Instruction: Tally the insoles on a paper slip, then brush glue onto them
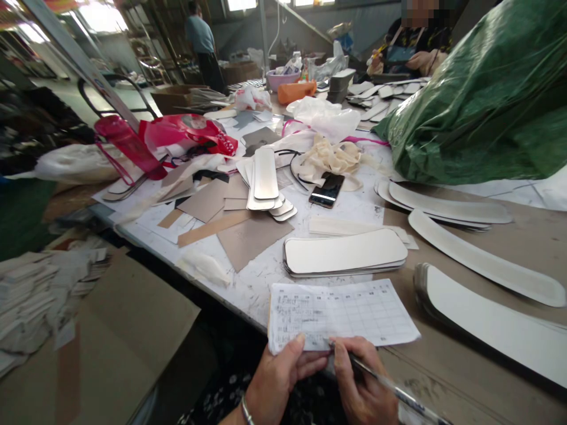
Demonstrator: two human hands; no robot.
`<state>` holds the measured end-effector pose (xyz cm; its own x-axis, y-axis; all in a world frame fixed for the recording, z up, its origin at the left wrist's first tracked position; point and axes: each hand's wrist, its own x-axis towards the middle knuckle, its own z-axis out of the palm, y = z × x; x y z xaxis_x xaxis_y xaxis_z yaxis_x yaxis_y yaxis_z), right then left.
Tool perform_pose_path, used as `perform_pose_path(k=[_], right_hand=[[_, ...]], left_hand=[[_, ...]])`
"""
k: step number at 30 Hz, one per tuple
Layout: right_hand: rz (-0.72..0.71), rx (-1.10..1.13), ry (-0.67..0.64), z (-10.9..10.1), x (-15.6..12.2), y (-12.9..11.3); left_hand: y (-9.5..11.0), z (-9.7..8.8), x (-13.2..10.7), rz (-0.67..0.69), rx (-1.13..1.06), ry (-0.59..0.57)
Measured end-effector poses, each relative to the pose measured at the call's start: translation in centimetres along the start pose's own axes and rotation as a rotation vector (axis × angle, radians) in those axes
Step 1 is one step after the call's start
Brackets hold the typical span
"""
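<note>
Left hand pinches the near-left corner of the paper form, thumb on top, fingers curled under. Right hand is closed around a pen, tip touching the form's near edge, barrel running back toward lower right. Bangle on the left wrist.

The form lies directly ahead of both hands, overhanging the counter edge, long axis left-right, slightly rising to the left. Printed grid, handwriting only in the left columns. Both hands are at the near edge; the right one sits nearer the middle.

Just behind the form: a stack of rounded white panels, long axis parallel to it. Long curved white strips to the right. Further back a phone face up, a second upright panel stack, brown card offcuts, red plastic bag. Big green sack far right. Beyond: another person seated at the far end, one standing at the back.
</note>
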<state>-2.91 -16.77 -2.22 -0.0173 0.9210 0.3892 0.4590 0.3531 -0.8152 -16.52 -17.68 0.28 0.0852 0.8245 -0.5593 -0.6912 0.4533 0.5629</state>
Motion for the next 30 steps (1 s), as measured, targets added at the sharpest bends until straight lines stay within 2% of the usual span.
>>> perform_pose_path(k=[3,7,10,16,22,24,27,30], right_hand=[[-0.033,-0.011,0.005,-0.06,0.06,0.11],[0.043,-0.003,0.027,-0.01,-0.06,-0.01],[0.040,-0.025,0.042,0.06,-0.16,-0.19],[0.133,0.025,0.018,0.24,-0.38,-0.46],[-0.022,-0.048,0.023,0.06,0.28,-0.17],[-0.036,-0.039,0.034,-0.06,0.43,-0.17],[0.017,-0.003,0.066,-0.14,0.40,-0.41],[0.169,0.060,0.135,0.00,0.25,-0.86]], left_hand=[[0.01,-0.01,0.03,0.000,0.001,-0.007],[0.08,0.00,0.02,-0.009,0.010,0.011],[0.07,-0.01,-0.02,-0.016,0.011,0.011],[-0.04,-0.05,0.01,-0.013,-0.001,0.010],[0.08,0.04,0.12,-0.026,-0.017,0.028],[0.17,0.14,0.13,-0.033,-0.015,0.034],[0.23,0.29,0.11,-0.039,-0.007,0.040],[0.21,0.38,0.08,-0.039,-0.005,0.045]])
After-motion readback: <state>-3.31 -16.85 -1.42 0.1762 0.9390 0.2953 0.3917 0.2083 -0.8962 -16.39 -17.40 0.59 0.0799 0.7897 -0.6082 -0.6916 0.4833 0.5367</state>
